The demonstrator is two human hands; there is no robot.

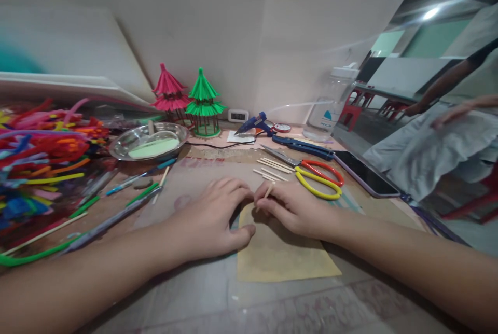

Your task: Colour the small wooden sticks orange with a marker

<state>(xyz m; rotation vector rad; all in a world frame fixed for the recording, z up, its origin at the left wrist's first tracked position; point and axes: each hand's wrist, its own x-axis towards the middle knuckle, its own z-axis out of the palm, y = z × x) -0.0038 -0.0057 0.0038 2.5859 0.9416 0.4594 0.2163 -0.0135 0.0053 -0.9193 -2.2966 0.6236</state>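
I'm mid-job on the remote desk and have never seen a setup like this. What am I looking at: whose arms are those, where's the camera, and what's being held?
There's no machine here: the arms belong to a person working bare-handed. It's one picture from a camera on their head, looking forward and down. The right hand pinches a short stick above yellow paper. The left hand is close by, thumb spread; I can't tell whether its fingertips touch the stick. Beyond them lie loose sticks and scissors; farther back, a glue gun and two small towers, pink and green. A metal dish sits to the left, a phone to the right.
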